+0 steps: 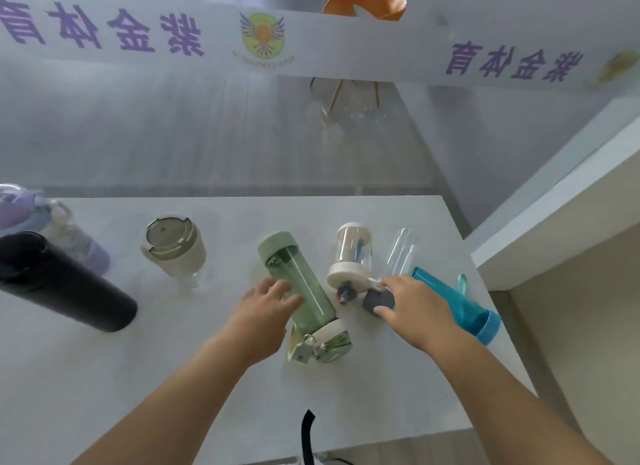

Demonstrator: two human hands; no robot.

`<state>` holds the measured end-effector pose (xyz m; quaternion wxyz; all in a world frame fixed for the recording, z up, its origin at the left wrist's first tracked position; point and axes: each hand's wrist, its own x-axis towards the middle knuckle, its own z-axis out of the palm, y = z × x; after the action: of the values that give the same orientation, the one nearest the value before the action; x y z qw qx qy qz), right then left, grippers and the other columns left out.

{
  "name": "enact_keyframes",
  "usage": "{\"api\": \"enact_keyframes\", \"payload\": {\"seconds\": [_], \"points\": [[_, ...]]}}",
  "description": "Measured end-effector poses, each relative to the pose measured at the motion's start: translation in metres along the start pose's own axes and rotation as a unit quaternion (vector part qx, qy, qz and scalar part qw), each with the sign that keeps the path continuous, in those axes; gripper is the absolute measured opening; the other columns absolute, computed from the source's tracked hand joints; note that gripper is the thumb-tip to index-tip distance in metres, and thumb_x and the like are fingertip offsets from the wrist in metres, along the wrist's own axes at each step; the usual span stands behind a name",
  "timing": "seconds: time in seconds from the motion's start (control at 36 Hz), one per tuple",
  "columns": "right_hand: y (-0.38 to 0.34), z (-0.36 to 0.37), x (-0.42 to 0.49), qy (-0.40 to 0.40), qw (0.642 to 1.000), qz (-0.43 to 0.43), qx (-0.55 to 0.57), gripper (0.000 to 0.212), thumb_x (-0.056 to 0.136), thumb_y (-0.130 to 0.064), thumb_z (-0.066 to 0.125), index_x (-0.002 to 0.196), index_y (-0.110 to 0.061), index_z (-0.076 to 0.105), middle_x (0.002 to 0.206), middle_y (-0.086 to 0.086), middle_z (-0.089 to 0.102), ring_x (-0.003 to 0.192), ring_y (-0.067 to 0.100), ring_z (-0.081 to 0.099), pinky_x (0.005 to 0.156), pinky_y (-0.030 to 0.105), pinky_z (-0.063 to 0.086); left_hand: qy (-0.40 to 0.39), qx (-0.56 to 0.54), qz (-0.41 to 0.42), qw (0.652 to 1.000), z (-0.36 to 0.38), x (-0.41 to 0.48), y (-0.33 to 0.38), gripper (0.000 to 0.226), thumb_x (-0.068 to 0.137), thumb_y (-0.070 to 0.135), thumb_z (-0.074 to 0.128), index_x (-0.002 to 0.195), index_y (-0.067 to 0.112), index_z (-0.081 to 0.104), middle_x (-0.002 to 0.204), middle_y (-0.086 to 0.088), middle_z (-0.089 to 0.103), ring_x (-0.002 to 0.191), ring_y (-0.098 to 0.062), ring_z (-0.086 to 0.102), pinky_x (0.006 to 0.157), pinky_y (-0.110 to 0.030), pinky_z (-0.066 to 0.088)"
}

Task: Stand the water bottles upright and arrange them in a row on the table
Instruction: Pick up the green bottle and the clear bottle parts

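A green bottle [299, 284] lies on its side at the middle of the white table [207, 378], its flip lid toward me. My left hand [266, 309] is beside it, fingers apart, fingertips at its left side. To its right lies a white-capped clear bottle [349, 253]. A clear glass bottle [401, 253] with a grey cap [379, 300] also lies there, and my right hand [415, 309] closes thumb and fingers around its cap end. A blue bottle [460, 309] lies just beyond that hand. A black bottle [62, 284], a purple bottle [59, 232] and a beige cup [173, 250] stand upright at the left.
The table's right edge runs close past the blue bottle, with a white shelf unit [554, 215] beyond it. A glass partition with purple lettering rises behind the table. A black strap [307, 437] hangs at the near edge.
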<state>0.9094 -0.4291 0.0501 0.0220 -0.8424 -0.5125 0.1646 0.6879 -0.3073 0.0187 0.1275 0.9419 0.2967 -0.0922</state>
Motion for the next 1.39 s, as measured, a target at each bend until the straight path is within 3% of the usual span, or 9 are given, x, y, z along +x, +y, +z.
{"api": "enact_keyframes", "payload": {"seconds": [0.28, 0.47, 0.67, 0.81, 0.92, 0.97, 1.08, 1.28, 1.39], "points": [[0.014, 0.001, 0.057, -0.039, 0.987, -0.133, -0.075, 0.064, 0.083, -0.033, 0.061, 0.139, -0.026, 0.031, 0.141, 0.007, 0.035, 0.124, 0.030, 0.036, 0.101, 0.039, 0.037, -0.092, 0.077, 0.044, 0.992, 0.024, 0.037, 0.027, 0.087, 0.082, 0.008, 0.058, 0.144, 0.038, 0.005, 0.157, -0.004, -0.009, 0.142, -0.036, -0.014, 0.114, -0.048, -0.007], [0.001, 0.012, 0.081, -0.084, 0.968, -0.200, -0.126, 0.072, 0.080, -0.015, 0.061, 0.138, -0.037, 0.024, 0.152, 0.010, 0.012, 0.132, 0.036, 0.019, 0.104, 0.045, 0.030, -0.110, 0.133, 0.028, 0.985, 0.024, 0.045, 0.027, 0.077, 0.086, 0.016, 0.053, 0.142, 0.044, 0.007, 0.154, -0.007, -0.005, 0.138, -0.039, -0.007, 0.112, -0.060, -0.009], [-0.014, 0.020, 0.089, -0.094, 0.968, -0.196, -0.129, 0.077, 0.078, 0.000, 0.055, 0.137, -0.039, 0.024, 0.151, 0.008, 0.000, 0.129, 0.043, 0.019, 0.099, 0.046, 0.041, -0.078, 0.115, 0.069, 0.988, 0.024, 0.044, 0.019, 0.069, 0.090, 0.020, 0.047, 0.143, 0.040, 0.008, 0.157, -0.002, 0.001, 0.141, -0.041, -0.013, 0.109, -0.061, -0.014], [-0.024, 0.023, 0.095, -0.082, 0.968, -0.177, -0.160, 0.073, 0.083, -0.011, 0.059, 0.141, -0.038, 0.022, 0.150, 0.013, 0.005, 0.122, 0.045, 0.026, 0.096, 0.046, 0.043, -0.063, 0.122, 0.089, 0.986, 0.020, 0.039, 0.008, 0.071, 0.085, 0.024, 0.053, 0.141, 0.039, 0.012, 0.156, -0.002, 0.012, 0.141, -0.043, -0.001, 0.110, -0.064, -0.004], [-0.026, 0.025, 0.102, -0.066, 0.968, -0.158, -0.180, 0.073, 0.081, -0.014, 0.063, 0.138, -0.036, 0.024, 0.150, 0.013, 0.006, 0.113, 0.043, 0.033, 0.091, 0.044, 0.045, -0.004, 0.121, 0.097, 0.988, -0.001, 0.035, 0.005, 0.077, 0.051, 0.042, 0.080, 0.123, 0.039, 0.053, 0.129, 0.002, 0.059, 0.117, -0.041, 0.053, 0.092, -0.057, 0.048], [-0.026, 0.027, 0.104, -0.064, 0.968, -0.148, -0.189, 0.071, 0.082, -0.011, 0.060, 0.137, -0.036, 0.024, 0.152, 0.012, 0.003, 0.110, 0.042, 0.035, 0.085, 0.042, 0.046, 0.066, 0.072, 0.086, 0.992, -0.005, 0.036, 0.002, 0.079, 0.042, 0.041, 0.084, 0.118, 0.035, 0.059, 0.122, 0.001, 0.064, 0.108, -0.039, 0.059, 0.080, -0.050, 0.056], [-0.028, 0.027, 0.111, -0.055, 0.972, -0.130, -0.190, 0.066, 0.087, -0.003, 0.049, 0.138, -0.035, 0.024, 0.155, 0.012, 0.000, 0.104, 0.040, 0.042, 0.071, 0.038, 0.044, 0.144, -0.050, 0.025, 0.988, -0.018, 0.038, -0.009, 0.083, 0.050, 0.034, 0.085, 0.125, 0.027, 0.052, 0.128, -0.005, 0.059, 0.111, -0.043, 0.054, 0.072, -0.051, 0.058], [-0.026, 0.026, 0.118, -0.060, 0.981, -0.114, -0.149, 0.063, 0.087, -0.005, 0.053, 0.137, -0.029, 0.023, 0.154, 0.013, 0.002, 0.093, 0.038, 0.054, 0.072, 0.040, 0.049, 0.236, -0.217, -0.038, 0.946, -0.042, 0.040, -0.030, 0.077, 0.060, 0.024, 0.082, 0.129, 0.010, 0.048, 0.131, -0.010, 0.054, 0.113, -0.037, 0.051, 0.094, -0.049, 0.046], [-0.022, 0.026, 0.123, -0.081, 0.982, -0.117, -0.125, 0.069, 0.089, -0.009, 0.053, 0.143, -0.034, 0.019, 0.156, 0.013, -0.011, 0.092, 0.037, 0.061, 0.080, 0.041, 0.053, 0.241, -0.323, -0.096, 0.910, -0.043, 0.039, -0.040, 0.083, 0.061, 0.024, 0.084, 0.132, 0.025, 0.042, 0.131, 0.003, 0.052, 0.117, -0.025, 0.049, 0.097, -0.039, 0.044]]}}
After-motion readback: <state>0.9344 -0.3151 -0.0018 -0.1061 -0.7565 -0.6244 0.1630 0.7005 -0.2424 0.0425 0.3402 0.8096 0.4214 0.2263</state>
